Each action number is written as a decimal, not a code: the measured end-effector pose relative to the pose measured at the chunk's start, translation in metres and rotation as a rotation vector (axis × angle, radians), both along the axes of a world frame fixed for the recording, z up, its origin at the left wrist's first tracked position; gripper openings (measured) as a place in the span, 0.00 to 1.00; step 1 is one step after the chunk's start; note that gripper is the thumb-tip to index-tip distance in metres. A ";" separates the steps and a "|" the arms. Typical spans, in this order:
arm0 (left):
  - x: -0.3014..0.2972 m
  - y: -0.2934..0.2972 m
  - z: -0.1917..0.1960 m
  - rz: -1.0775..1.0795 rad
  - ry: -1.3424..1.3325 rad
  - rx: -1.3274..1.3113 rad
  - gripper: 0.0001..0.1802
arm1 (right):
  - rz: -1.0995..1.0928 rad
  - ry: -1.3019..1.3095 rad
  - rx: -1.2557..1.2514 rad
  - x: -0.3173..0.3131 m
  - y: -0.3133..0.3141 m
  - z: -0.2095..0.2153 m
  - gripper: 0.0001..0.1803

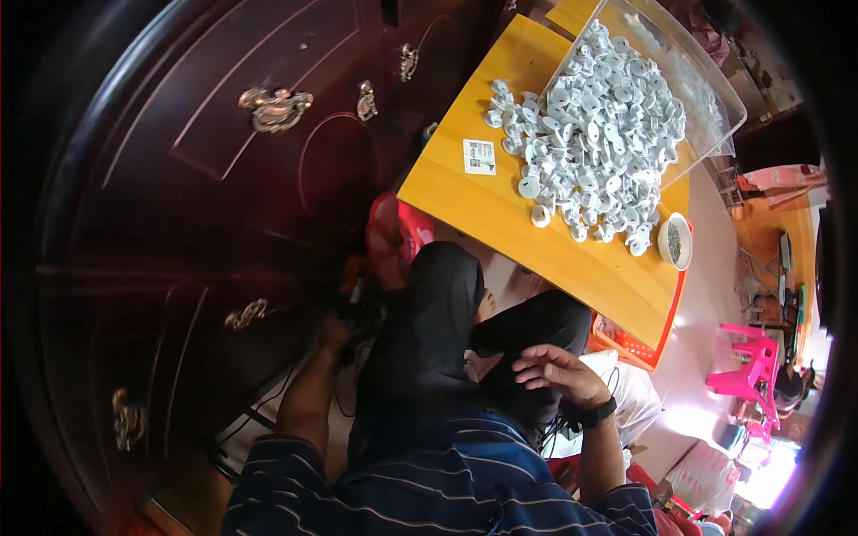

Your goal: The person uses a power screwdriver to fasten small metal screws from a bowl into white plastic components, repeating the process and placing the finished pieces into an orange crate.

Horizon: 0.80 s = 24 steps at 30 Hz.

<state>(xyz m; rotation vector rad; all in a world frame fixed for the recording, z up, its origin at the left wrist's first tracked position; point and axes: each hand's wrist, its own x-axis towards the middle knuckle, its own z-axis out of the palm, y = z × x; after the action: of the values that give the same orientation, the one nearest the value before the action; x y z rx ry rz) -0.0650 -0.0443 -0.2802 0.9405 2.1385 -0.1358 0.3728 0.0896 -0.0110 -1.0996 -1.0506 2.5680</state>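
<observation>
My right hand (554, 368) rests on my right knee in black trousers, fingers loosely spread, holding nothing; a black band sits on the wrist. My left hand (335, 332) reaches down to the left beside my left knee into a dark gap by black cables (357, 308); its fingers are mostly hidden in shadow. Ahead stands a yellow wooden table (483, 210) with a large heap of white round plastic parts (594, 134) spilling from a tipped clear plastic box (706, 89).
A small white bowl (675, 241) of dark small pieces sits at the table's right corner. A dark red wooden cabinet (223, 179) with brass handles fills the left. An orange crate (630, 344) lies under the table. Pink plastic stools (746, 366) stand at the right.
</observation>
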 end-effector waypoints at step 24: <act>-0.033 -0.005 -0.105 0.314 -0.222 0.193 0.16 | 0.188 0.384 -0.545 -0.011 0.033 -0.057 0.36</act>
<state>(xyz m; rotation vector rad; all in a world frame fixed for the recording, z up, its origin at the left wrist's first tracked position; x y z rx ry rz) -0.0977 -0.0492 -0.3850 0.6772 2.0844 0.3216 0.3616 0.1227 -0.0685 -0.5552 -0.3868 3.1445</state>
